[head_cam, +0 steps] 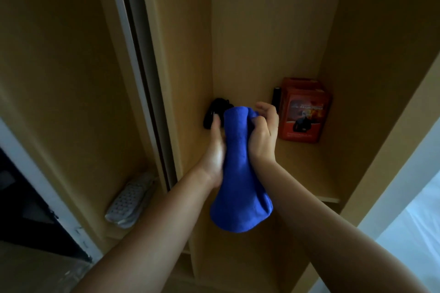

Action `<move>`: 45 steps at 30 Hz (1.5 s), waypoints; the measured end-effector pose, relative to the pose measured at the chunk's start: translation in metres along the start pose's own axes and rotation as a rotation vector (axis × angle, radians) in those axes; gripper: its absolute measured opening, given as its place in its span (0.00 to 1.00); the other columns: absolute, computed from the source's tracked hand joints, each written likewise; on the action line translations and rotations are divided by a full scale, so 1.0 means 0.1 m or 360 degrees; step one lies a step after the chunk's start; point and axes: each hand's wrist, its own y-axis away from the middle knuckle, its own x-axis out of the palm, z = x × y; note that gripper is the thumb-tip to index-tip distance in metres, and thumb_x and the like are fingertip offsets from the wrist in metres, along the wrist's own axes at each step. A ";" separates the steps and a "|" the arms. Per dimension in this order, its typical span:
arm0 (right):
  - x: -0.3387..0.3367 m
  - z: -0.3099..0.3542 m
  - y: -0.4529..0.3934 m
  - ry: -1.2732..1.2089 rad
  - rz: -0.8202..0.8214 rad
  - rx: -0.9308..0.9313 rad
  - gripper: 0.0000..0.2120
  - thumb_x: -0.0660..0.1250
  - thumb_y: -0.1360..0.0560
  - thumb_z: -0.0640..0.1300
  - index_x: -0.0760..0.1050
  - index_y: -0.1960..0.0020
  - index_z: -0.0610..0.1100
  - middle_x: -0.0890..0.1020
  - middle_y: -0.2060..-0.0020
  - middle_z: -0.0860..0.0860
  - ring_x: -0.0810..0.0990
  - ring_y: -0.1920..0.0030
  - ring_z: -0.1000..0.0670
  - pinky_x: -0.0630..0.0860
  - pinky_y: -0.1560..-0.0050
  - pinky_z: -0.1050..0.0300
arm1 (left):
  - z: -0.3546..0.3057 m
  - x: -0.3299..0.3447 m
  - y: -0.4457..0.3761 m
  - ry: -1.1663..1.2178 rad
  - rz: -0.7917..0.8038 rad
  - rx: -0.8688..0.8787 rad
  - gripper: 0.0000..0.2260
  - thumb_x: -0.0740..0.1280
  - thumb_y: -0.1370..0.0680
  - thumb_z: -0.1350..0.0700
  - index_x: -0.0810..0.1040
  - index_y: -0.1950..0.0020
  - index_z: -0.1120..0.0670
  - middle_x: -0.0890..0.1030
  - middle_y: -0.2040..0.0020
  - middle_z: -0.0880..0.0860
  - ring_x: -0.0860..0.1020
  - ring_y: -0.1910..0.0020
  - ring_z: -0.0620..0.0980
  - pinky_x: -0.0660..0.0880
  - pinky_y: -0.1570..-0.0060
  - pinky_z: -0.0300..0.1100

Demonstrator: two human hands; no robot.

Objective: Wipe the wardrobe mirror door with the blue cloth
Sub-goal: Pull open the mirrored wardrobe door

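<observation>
The blue cloth (238, 173) hangs bunched between both my hands in front of an open wardrobe compartment. My left hand (215, 150) presses against its left side with the fingers pointing up. My right hand (263, 133) grips the cloth's upper right part, fingers curled into the fabric. The sliding door's edge (137, 59), with a pale metal frame and a dark track, runs diagonally on the left; whether its surface is a mirror cannot be told from here.
On the wooden shelf (307, 173) stand an orange-red box (303, 112), a black cylinder (276, 100) and a dark object (215, 112) behind the cloth. A grey slipper (129, 202) lies lower left. White bedding (414, 226) shows at the right.
</observation>
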 end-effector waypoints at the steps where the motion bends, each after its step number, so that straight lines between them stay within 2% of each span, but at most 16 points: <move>1: 0.03 0.02 0.02 0.0023 0.0024 -0.0014 0.17 0.53 0.33 0.45 0.69 0.45 0.50 0.70 0.46 0.51 0.67 0.41 0.51 0.64 0.38 0.54 | -0.02 -0.01 0.03 -0.0028 0.0014 0.0023 0.27 0.49 0.23 0.35 0.80 0.46 0.52 0.84 0.54 0.53 0.83 0.54 0.47 0.78 0.50 0.40; 5: 0.19 0.12 0.11 0.0163 0.0106 -0.0100 0.22 0.50 0.33 0.46 0.70 0.41 0.52 0.66 0.43 0.54 0.62 0.38 0.53 0.55 0.31 0.50 | -0.11 -0.11 0.15 -0.0101 0.0073 0.0048 0.21 0.50 0.21 0.40 0.78 0.47 0.51 0.85 0.56 0.49 0.83 0.55 0.44 0.78 0.51 0.37; 7: 0.28 0.16 0.13 0.0333 0.0168 -0.0158 0.25 0.49 0.32 0.47 0.69 0.37 0.51 0.65 0.43 0.55 0.61 0.37 0.53 0.50 0.30 0.48 | -0.15 -0.18 0.21 -0.0122 0.0077 0.0068 0.24 0.49 0.24 0.37 0.77 0.46 0.49 0.85 0.55 0.48 0.83 0.54 0.43 0.78 0.53 0.36; 9: 0.36 0.17 0.13 0.0480 0.0272 -0.0236 0.25 0.48 0.31 0.47 0.69 0.37 0.51 0.67 0.42 0.54 0.61 0.35 0.52 0.48 0.29 0.45 | -0.17 -0.24 0.28 -0.0162 0.0047 0.0097 0.29 0.55 0.32 0.30 0.76 0.43 0.48 0.85 0.51 0.48 0.82 0.51 0.44 0.78 0.52 0.37; 13: 0.47 0.18 0.13 0.0481 0.0509 -0.0421 0.24 0.49 0.29 0.46 0.73 0.37 0.44 0.74 0.43 0.48 0.69 0.40 0.48 0.63 0.34 0.45 | -0.20 -0.39 0.37 -0.0205 -0.0031 0.0124 0.44 0.71 0.52 0.27 0.77 0.42 0.50 0.84 0.50 0.51 0.82 0.49 0.46 0.78 0.54 0.37; 16: 0.55 0.14 0.13 0.0543 0.0652 -0.0553 0.21 0.51 0.27 0.45 0.74 0.41 0.40 0.75 0.47 0.46 0.73 0.46 0.46 0.70 0.44 0.49 | -0.21 -0.46 0.43 -0.0196 -0.0160 0.0144 0.34 0.75 0.46 0.35 0.78 0.47 0.52 0.84 0.54 0.53 0.83 0.56 0.45 0.78 0.58 0.36; 19: 0.63 0.06 0.13 0.0659 0.0808 -0.0610 0.13 0.58 0.24 0.41 0.74 0.42 0.40 0.75 0.48 0.46 0.75 0.48 0.46 0.71 0.52 0.54 | -0.19 -0.56 0.49 -0.0194 -0.0417 0.0197 0.25 0.74 0.40 0.44 0.79 0.49 0.56 0.82 0.55 0.57 0.81 0.57 0.51 0.77 0.55 0.41; 21: 0.70 0.05 0.15 0.0730 0.0860 -0.0637 0.13 0.60 0.24 0.37 0.73 0.40 0.39 0.75 0.45 0.46 0.75 0.47 0.46 0.71 0.53 0.56 | -0.20 -0.64 0.55 -0.0168 -0.0566 0.0298 0.22 0.74 0.40 0.47 0.78 0.52 0.58 0.80 0.60 0.57 0.79 0.62 0.52 0.75 0.60 0.42; 24: 0.81 0.11 0.19 0.0711 0.0888 -0.0588 0.16 0.57 0.25 0.32 0.72 0.39 0.38 0.75 0.43 0.45 0.75 0.46 0.46 0.71 0.53 0.58 | -0.24 -0.76 0.61 -0.0182 -0.0739 0.0444 0.07 0.71 0.29 0.54 0.78 0.58 0.57 0.79 0.69 0.50 0.77 0.68 0.47 0.73 0.67 0.38; 26: 0.89 0.15 0.21 0.0676 0.0861 -0.0582 0.17 0.57 0.26 0.31 0.73 0.40 0.38 0.76 0.45 0.45 0.76 0.47 0.47 0.72 0.52 0.57 | -0.29 -0.83 0.64 -0.0202 -0.0891 0.0526 0.03 0.69 0.27 0.57 0.79 0.57 0.56 0.81 0.67 0.49 0.79 0.66 0.45 0.74 0.66 0.37; 29: 1.03 0.19 0.27 0.0660 0.0823 -0.0568 0.13 0.59 0.26 0.34 0.73 0.42 0.39 0.76 0.49 0.46 0.75 0.51 0.48 0.74 0.53 0.55 | -0.37 -1.02 0.69 -0.0230 -0.1101 0.0574 0.06 0.71 0.28 0.56 0.80 0.53 0.56 0.82 0.61 0.52 0.81 0.60 0.47 0.75 0.60 0.38; 33: 1.32 0.25 0.28 0.0733 0.0808 -0.0451 0.10 0.59 0.24 0.39 0.72 0.44 0.41 0.75 0.55 0.49 0.76 0.53 0.48 0.75 0.53 0.52 | -0.52 -1.44 0.73 -0.0285 -0.1257 0.0573 0.08 0.73 0.29 0.55 0.79 0.53 0.56 0.81 0.62 0.52 0.79 0.63 0.48 0.73 0.64 0.36; 36: 1.62 0.21 0.26 0.0863 0.0724 -0.0305 0.11 0.58 0.22 0.42 0.71 0.42 0.40 0.78 0.57 0.49 0.78 0.56 0.47 0.73 0.61 0.59 | -0.65 -1.83 0.72 -0.0416 -0.1260 0.0566 0.08 0.73 0.29 0.54 0.79 0.56 0.55 0.80 0.63 0.51 0.79 0.64 0.47 0.71 0.65 0.37; 38: 1.85 0.15 0.26 0.0968 0.0655 -0.0201 0.14 0.57 0.21 0.44 0.69 0.38 0.40 0.80 0.55 0.46 0.79 0.57 0.47 0.74 0.63 0.58 | -0.73 -2.10 0.70 -0.0504 -0.1247 0.0548 0.07 0.73 0.29 0.53 0.78 0.59 0.54 0.79 0.64 0.51 0.78 0.64 0.48 0.72 0.65 0.37; 41: 2.15 0.07 0.28 0.1040 0.0462 -0.0066 0.16 0.56 0.20 0.46 0.65 0.35 0.41 0.78 0.47 0.44 0.79 0.51 0.45 0.77 0.57 0.53 | -0.88 -2.44 0.65 -0.0694 -0.1180 0.0503 0.09 0.73 0.29 0.50 0.76 0.62 0.53 0.78 0.66 0.51 0.78 0.63 0.50 0.73 0.61 0.42; 45: 2.39 0.06 0.31 0.0819 0.0244 0.0080 0.22 0.56 0.21 0.50 0.60 0.30 0.42 0.75 0.40 0.43 0.78 0.45 0.43 0.79 0.49 0.43 | -1.14 -2.77 0.55 -0.1012 -0.1130 0.0501 0.14 0.70 0.30 0.41 0.77 0.60 0.51 0.80 0.65 0.51 0.80 0.62 0.49 0.73 0.62 0.43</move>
